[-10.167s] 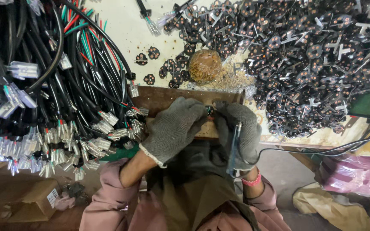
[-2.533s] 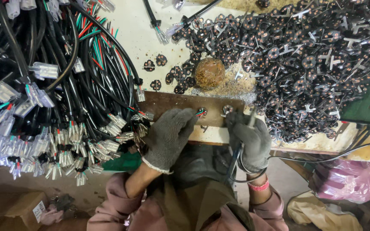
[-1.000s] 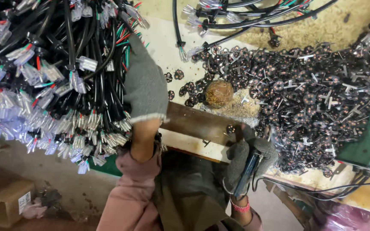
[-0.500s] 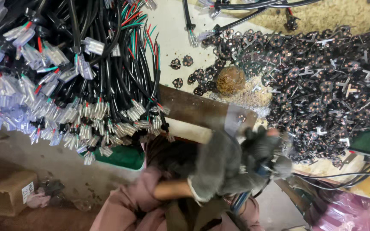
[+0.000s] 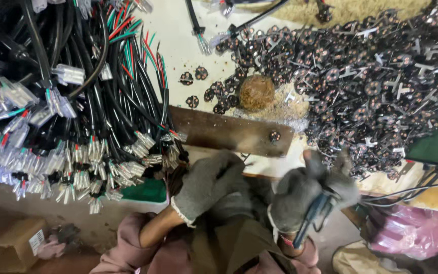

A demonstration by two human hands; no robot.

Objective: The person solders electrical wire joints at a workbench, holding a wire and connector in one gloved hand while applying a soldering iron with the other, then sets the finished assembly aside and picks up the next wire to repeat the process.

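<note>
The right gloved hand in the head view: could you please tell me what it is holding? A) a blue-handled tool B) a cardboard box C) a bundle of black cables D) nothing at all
A: the right hand, in a grey glove, is closed around a slim blue-handled tool that points down and away from the wooden board, while the black cables lie off to the left.

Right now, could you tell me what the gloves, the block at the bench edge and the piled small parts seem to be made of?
The gloves, on the left hand and right hand, look like grey knitted fabric, with ribbed cuffs. The block seems to be wood, brown and worn matt. The piled small parts look like dark metal, some with coppery centres, though they are too small to be sure.
</note>
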